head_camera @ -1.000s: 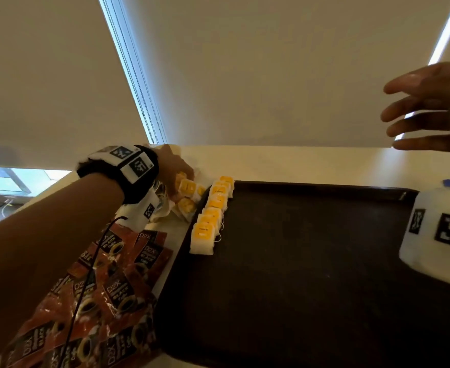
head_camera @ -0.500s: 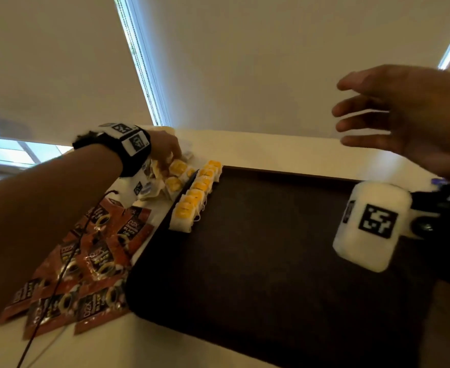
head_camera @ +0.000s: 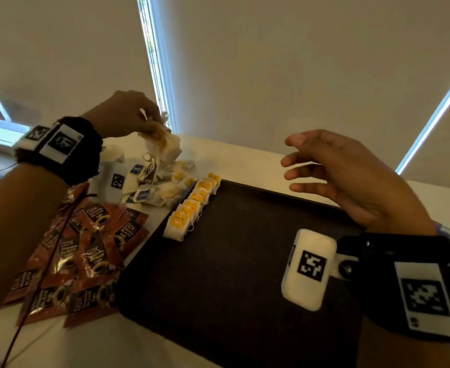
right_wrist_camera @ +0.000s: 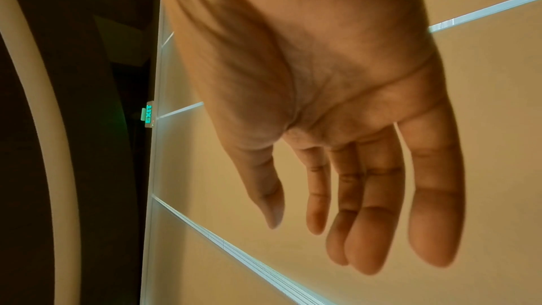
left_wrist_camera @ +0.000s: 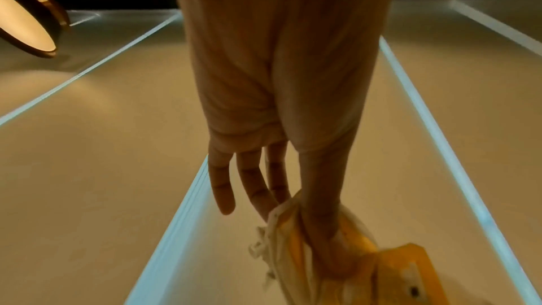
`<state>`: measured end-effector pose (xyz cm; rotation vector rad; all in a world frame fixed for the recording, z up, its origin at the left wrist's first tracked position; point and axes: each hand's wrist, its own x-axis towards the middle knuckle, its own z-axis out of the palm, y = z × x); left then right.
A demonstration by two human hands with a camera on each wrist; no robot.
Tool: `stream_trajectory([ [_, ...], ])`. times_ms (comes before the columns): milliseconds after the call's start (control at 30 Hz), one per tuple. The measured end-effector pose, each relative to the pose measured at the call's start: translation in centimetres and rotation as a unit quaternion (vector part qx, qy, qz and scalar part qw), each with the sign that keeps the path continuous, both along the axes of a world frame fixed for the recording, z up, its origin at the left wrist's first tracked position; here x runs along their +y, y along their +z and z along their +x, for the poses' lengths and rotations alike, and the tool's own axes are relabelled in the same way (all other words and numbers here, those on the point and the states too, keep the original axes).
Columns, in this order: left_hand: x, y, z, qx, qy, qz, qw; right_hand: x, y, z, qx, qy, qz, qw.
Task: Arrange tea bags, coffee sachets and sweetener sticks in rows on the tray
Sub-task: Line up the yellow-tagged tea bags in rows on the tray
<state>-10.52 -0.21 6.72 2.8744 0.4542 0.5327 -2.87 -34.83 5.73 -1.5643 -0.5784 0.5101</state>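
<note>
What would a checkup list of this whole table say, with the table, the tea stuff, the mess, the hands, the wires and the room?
Surface: pale table carrying a dark tray.
Job's things: a row of tea bags along the tray's left edge; loose tea bags heaped off the tray; coffee sachets spread left of the tray; sweetener sticks not made out.
Clutter: nothing seen.
Grippers: left hand raised over the heap, pinching a tea bag; right hand above the tray, fingers relaxed, holding nothing.
Cables: a thin dark cable runs down from the left wrist across the sachets.
Surroundings: closed roller blinds, a lit exit sign.
</note>
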Motion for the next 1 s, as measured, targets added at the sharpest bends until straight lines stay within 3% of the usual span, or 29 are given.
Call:
stream_trajectory([
  [133, -5.7, 0.7, -2.2, -0.041, -0.133, -0.107, 0.985, 1.6, -0.6, -0.7, 0.048, -0.023, -0.001, 0.999],
  [200, -8.8, 0.7, -2.4, -0.034, -0.194, -0.127, 0.972, 2.7, -1.3, -1.1, 0.074, 0.005, -0.027, 0.997],
  [367, -13.1, -0.6, -1.4, 0.001, -0.313, -0.061, 0.948, 4.4, -2.1, -2.0, 0.141, 0.055, -0.039, 0.988],
  [567, -13.2, -2.6, -1.6, 0.101, -0.391, -0.065, 0.913, 5.8, -2.9, -2.6, -0.057, 0.026, -0.118, 0.991],
  [633, -13.2, -3.1, -1.4, 0.103, -0.409, -0.071, 0.904, 6.4, -3.5, -2.8, -0.049, 0.069, -0.118, 0.989],
  [767, -12.3, -3.7, -0.7, 0.084, -0.406, -0.078, 0.907, 6.8, -5.1, -2.6, 0.108, 0.176, -0.052, 0.977],
  [867, -11.6, -3.7, -0.7, 0.067, -0.389, -0.105, 0.913, 6.5, -5.9, -2.0, 0.151, 0.258, -0.012, 0.954],
  [933, -11.2, -3.5, -0.5, 0.044, -0.371, -0.089, 0.923, 6.6, -6.2, -2.0, 0.175, 0.271, 0.011, 0.947],
  [1000, -10.7, -3.4, -0.4, 0.003, -0.350, -0.074, 0.934, 7.2, -6.4, -2.2, 0.188, 0.227, 0.043, 0.955],
])
